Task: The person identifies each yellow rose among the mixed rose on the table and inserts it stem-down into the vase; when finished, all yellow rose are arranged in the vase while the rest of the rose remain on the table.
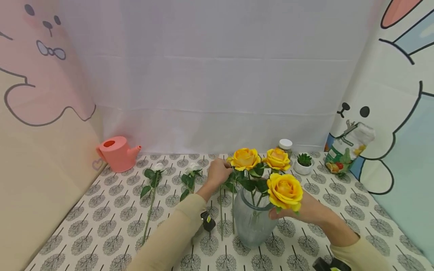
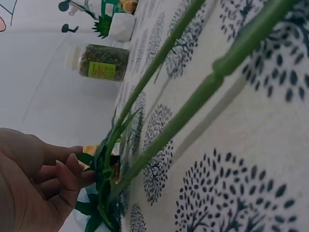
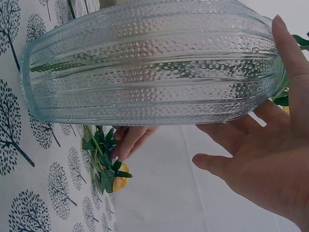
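My left hand (image 1: 218,173) is at the leafy head end of flowers lying beside the vase. Its fingertips pinch at a green leaf (image 2: 87,158) of a yellow rose (image 3: 121,178), whose bloom is mostly hidden by leaves. Two green stems (image 2: 193,99) run from there across the cloth. With the right hand (image 3: 260,164) I hold the ribbed, clear glass vase (image 3: 145,67) near its rim, thumb on one side and fingers on the other. Yellow roses (image 1: 285,191) stand in the vase, stems inside and blooms above the rim.
Two white roses (image 1: 157,167) lie on the patterned cloth (image 1: 112,214) to the left. A pink watering can (image 1: 118,154) is at the back left. Along the back right are a white-capped jar (image 1: 285,146), a small potted succulent (image 1: 304,164) and a clipped bag (image 1: 349,148).
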Demonstrator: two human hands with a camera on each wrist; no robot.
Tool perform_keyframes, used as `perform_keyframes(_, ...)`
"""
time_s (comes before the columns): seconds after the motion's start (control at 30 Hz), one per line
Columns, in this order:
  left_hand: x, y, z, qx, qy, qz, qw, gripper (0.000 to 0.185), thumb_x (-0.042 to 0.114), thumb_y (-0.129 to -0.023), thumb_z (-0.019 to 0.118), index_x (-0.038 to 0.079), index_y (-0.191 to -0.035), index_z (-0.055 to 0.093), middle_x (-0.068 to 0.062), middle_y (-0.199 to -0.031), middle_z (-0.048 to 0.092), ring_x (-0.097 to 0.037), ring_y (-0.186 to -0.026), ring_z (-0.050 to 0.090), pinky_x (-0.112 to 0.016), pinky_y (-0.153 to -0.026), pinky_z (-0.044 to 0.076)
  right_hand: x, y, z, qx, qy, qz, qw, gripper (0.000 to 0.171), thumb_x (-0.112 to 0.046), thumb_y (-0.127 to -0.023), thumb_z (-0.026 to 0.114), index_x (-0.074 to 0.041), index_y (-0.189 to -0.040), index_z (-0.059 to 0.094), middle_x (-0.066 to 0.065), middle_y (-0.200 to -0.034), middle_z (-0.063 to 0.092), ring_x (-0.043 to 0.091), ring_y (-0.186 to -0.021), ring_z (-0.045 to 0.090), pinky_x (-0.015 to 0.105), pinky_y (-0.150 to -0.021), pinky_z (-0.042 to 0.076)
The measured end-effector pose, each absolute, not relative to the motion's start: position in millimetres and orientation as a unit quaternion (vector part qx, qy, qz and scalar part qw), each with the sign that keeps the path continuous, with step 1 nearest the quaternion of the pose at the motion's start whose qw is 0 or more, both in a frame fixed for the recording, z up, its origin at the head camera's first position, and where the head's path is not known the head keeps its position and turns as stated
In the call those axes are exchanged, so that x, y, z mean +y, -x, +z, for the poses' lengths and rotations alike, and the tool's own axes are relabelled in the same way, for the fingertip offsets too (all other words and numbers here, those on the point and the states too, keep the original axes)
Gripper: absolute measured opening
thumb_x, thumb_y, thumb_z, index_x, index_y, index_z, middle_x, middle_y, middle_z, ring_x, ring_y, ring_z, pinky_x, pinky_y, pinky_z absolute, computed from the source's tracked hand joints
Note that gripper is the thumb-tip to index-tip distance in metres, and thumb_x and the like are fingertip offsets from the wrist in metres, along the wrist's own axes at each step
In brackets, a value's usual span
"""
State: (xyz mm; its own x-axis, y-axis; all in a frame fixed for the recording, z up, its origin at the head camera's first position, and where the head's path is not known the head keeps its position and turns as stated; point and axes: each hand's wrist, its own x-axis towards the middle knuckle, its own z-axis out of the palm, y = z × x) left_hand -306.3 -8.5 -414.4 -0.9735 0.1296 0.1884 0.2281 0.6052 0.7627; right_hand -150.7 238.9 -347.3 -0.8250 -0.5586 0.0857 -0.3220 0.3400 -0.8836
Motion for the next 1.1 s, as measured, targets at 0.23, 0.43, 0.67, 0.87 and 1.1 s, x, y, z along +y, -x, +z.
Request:
perform_keyframes(0.23,1,318,-428,-0.912,0.07,-0.403,0.042,0.028,0.014,-0.094,0.071,0.004,-0.068,0.066,-0.002,-0.05,0.05,-0.012,-0.043,0.039,-0.023,-0.04,0.032,238,152,-347,0.802,0.282,-0.51,0.133,0.049,-0.01,-0.088,0.077,0.009,-0.125,0.052,0.008,-0.093,0.074,0.022,-0.087,0.07,0.035,-0.08,0.058)
perform_keyframes(0.43,17,322,-427,-0.934,0.05,-0.349,0.054,0.02,0.017,-0.095,0.07,0.002,-0.082,0.065,-0.003,-0.062,0.052,-0.015,-0.05,0.048,-0.025,-0.044,0.039,241,151,-345,0.802,0.292,-0.507,0.12,0.046,-0.009,-0.087,0.078,0.009,-0.121,0.052,0.006,-0.092,0.073,0.02,-0.087,0.07,0.034,-0.079,0.057)
perform_keyframes(0.67,22,324,-433,-0.935,0.011,-0.352,0.035,0.023,0.014,-0.09,0.076,-0.002,-0.101,0.064,-0.011,-0.082,0.062,-0.023,-0.066,0.062,-0.033,-0.053,0.054,240,152,-347,0.798,0.287,-0.515,0.128,0.055,-0.009,-0.088,0.077,0.011,-0.129,0.048,0.008,-0.093,0.073,0.021,-0.087,0.07,0.035,-0.079,0.058)
perform_keyframes(0.87,21,327,-435,-0.912,-0.008,-0.409,0.026,0.017,0.008,-0.092,0.069,0.003,-0.081,0.059,-0.005,-0.065,0.052,-0.016,-0.05,0.05,-0.026,-0.041,0.044,239,152,-347,0.8,0.288,-0.511,0.124,0.053,-0.009,-0.088,0.077,0.01,-0.128,0.049,0.006,-0.093,0.073,0.021,-0.087,0.069,0.034,-0.08,0.057)
perform_keyframes(1.1,19,324,-416,-0.874,0.001,-0.485,0.036,0.015,-0.008,-0.091,0.059,-0.008,-0.082,0.071,-0.008,-0.057,0.059,-0.014,-0.038,0.046,-0.022,-0.034,0.037,238,153,-346,0.783,0.31,-0.527,0.114,0.05,-0.006,-0.087,0.077,0.011,-0.124,0.048,0.006,-0.093,0.072,0.02,-0.087,0.069,0.033,-0.08,0.057)
